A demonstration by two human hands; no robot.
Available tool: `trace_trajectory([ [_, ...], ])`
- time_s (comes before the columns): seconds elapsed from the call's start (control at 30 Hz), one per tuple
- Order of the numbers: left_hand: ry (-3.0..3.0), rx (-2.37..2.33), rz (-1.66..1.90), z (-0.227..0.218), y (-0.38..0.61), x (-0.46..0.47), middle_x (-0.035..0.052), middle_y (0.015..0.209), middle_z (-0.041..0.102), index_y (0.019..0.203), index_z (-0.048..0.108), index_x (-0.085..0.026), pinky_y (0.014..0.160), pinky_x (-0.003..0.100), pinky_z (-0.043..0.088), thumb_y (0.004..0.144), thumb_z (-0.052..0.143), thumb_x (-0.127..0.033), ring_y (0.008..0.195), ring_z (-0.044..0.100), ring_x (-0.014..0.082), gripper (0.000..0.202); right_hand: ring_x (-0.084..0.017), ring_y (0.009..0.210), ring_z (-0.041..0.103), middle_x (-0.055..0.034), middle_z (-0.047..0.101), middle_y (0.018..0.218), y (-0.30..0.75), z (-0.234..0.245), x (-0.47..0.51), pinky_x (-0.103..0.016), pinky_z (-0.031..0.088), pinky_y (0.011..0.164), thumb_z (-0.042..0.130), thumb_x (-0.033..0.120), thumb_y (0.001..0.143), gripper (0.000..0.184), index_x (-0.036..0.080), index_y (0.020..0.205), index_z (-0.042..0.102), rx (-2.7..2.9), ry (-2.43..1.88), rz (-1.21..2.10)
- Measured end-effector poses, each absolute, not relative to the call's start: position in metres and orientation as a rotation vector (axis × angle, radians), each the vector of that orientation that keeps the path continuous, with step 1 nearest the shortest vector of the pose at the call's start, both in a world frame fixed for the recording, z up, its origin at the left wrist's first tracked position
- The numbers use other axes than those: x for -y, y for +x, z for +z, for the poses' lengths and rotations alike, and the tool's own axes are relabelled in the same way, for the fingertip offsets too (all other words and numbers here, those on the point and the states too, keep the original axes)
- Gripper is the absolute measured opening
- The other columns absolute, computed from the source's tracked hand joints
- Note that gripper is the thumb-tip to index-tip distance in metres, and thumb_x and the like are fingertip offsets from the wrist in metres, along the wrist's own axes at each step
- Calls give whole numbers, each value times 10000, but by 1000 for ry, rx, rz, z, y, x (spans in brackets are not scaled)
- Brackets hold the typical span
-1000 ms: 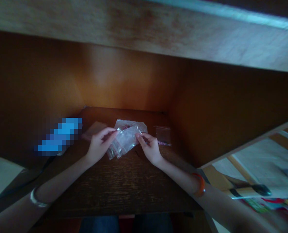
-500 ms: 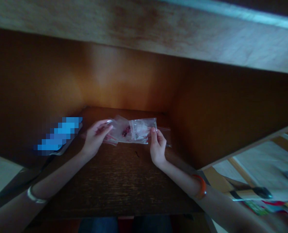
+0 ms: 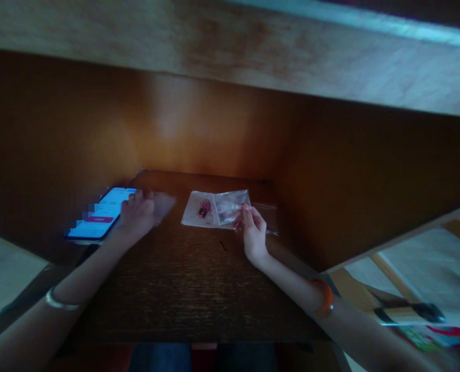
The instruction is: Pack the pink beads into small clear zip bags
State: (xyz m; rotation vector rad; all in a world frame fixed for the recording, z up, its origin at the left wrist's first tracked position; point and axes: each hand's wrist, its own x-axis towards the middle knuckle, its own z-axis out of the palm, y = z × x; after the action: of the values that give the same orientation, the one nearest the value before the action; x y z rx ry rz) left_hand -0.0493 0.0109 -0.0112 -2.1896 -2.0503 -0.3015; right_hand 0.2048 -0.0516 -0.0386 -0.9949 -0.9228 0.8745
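My right hand [image 3: 256,235] pinches the right end of a clear zip bag [image 3: 199,219] between thumb and fingers. Small dark red bead-like pieces [image 3: 205,208] lie inside its left part. Another clear bag [image 3: 266,218] lies flat on the wood just beyond that hand. Off to the left, my left hand [image 3: 137,213] is closed and blurred by motion beside the phone. A smeared, see-through plastic bag [image 3: 163,205] trails from its fingers.
A phone [image 3: 101,214] with a lit screen leans at the left of the dark wooden surface [image 3: 191,289]. Wooden panels [image 3: 206,129] enclose the back and both sides, and a pale board edge [image 3: 214,41] crosses overhead. A dark thin strand [image 3: 224,246] lies on the wood.
My left hand has moved left, away from the bags, towards the phone, with a plastic bag at its fingers. My right hand keeps its pinch on the zip bag almost in place.
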Motion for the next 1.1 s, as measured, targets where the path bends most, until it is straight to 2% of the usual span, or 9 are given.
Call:
trace_trajectory([
  [0.07,-2143,1965,-541,-9,-34,-3,257,1217,501,1304,363,-25,881,503,421,775,534,-191,1122,492,387,581,-64,415,479,40,573,581,204,-39,52,-183,321,381,534,459,814,280,189,750,495,884,-979,913],
  [0.13,-2276,1847,-932,-11,-19,5,204,1180,542,1321,328,-70,885,456,436,851,469,-273,1067,543,310,531,-63,402,485,43,596,603,203,-39,52,-180,318,373,554,444,802,255,198,803,485,868,-959,935],
  [0.23,-2642,1683,-1422,-17,3,22,94,1028,626,1192,456,-154,785,338,496,886,430,-354,887,614,194,366,-64,401,499,48,605,618,202,-38,54,-175,323,370,558,417,807,227,210,845,472,906,-937,972],
  [0.37,-2967,1654,-1669,-23,23,48,47,930,655,1026,556,-169,724,262,502,879,459,-346,824,624,148,249,-65,411,511,57,568,605,200,-36,59,-175,350,377,553,393,818,198,213,851,475,1000,-923,1010],
  [0.47,-3080,1619,-1747,-22,27,56,1,702,617,835,579,-152,550,199,466,886,448,-325,597,570,99,222,-65,411,494,62,532,594,198,-37,61,-178,345,375,553,368,821,181,213,872,475,1093,-928,1023],
  [0.53,-3102,1592,-1789,-21,27,57,-16,624,585,763,579,-149,510,181,440,887,448,-301,529,527,79,236,-69,428,486,52,545,630,196,-40,61,-187,360,389,558,339,815,175,217,895,462,1145,-935,1027],
  [0.67,-3132,1594,-1836,-21,25,55,-3,608,607,732,604,-138,510,177,447,871,473,-273,525,545,80,234,-104,569,519,28,561,719,197,-45,59,-221,433,504,585,241,776,226,224,956,449,1183,-995,876],
  [0.93,-3163,1360,-1610,-19,25,61,-12,497,566,574,582,-134,461,175,387,856,505,-270,466,513,80,321,-131,714,532,2,544,823,203,-51,56,-240,442,591,561,166,764,231,222,971,476,1325,-1106,589],
  [1.1,-3099,1272,-1634,-20,24,64,-22,468,543,548,565,-132,446,169,370,856,517,-251,432,494,69,334,-182,888,562,-38,576,943,205,-55,56,-346,462,804,536,165,778,240,225,1005,488,1438,-1241,379],
])
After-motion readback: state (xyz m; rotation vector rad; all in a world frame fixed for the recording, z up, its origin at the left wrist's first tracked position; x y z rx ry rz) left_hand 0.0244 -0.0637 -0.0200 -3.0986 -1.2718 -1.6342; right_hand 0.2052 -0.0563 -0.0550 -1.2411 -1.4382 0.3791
